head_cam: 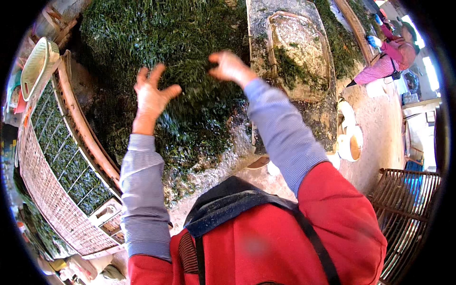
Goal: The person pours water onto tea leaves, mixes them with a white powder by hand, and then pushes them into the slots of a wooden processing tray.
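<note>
A broad heap of wet, dark green tea leaves or similar leafy plant matter [192, 117] spreads over the surface before me. My left hand [153, 92] is above its left part, fingers spread and nothing in it. Over the heap's right part is my right hand [229, 67], blurred by motion, its fingers bent and apart with nothing seen between them. Just right of that hand lies a worn slab [258, 21] with a shallow raised-edge tray or basin [299, 32] on it, which holds some scattered green bits.
At left stand a woven mat rack [53, 178] with leaves, a wooden pole [80, 114] and a pale plastic basket [35, 67]. White buckets [351, 146] sit right of the slab. A slatted rack [406, 199] is at lower right. A gloved co-worker [395, 60] is at upper right.
</note>
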Demonstrator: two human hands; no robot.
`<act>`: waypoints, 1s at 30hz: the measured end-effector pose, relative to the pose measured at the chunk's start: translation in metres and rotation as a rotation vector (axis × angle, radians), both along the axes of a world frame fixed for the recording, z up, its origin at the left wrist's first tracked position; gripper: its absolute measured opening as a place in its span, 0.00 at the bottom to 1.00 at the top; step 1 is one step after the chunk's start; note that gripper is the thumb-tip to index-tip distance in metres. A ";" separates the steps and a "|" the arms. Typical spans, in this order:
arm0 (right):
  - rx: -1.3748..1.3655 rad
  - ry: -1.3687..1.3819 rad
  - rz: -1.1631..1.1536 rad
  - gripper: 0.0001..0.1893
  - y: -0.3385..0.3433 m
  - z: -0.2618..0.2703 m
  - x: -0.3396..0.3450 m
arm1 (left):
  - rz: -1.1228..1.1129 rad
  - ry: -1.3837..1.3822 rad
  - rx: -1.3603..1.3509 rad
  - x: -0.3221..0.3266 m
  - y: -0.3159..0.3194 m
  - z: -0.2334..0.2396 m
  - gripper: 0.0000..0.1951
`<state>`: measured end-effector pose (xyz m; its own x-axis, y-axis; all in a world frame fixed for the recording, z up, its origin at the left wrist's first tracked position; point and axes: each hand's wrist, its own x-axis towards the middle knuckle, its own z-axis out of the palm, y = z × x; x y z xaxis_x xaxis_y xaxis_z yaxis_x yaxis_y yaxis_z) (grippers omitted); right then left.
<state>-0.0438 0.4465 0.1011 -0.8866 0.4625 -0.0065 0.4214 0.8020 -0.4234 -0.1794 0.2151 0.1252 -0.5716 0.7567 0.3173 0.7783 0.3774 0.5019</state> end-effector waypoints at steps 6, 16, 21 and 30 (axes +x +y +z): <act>0.034 0.356 -0.028 0.15 -0.072 -0.021 0.054 | -0.129 -0.081 -0.249 0.052 -0.011 -0.022 0.23; -0.305 0.768 0.049 0.11 -0.030 0.126 -0.009 | 0.035 -0.512 0.431 -0.026 0.000 0.081 0.22; -0.153 0.325 0.376 0.16 0.020 0.123 -0.064 | -0.129 -0.665 0.312 -0.050 0.012 0.105 0.25; 0.127 0.053 0.106 0.20 -0.006 -0.003 -0.073 | 0.077 -0.021 -0.118 -0.081 0.063 0.045 0.52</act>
<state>-0.1171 0.4404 0.0983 -0.9279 0.3607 0.0941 0.3116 0.8891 -0.3354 -0.2601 0.2784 0.1705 -0.6350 0.7417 0.2162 0.7346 0.4930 0.4662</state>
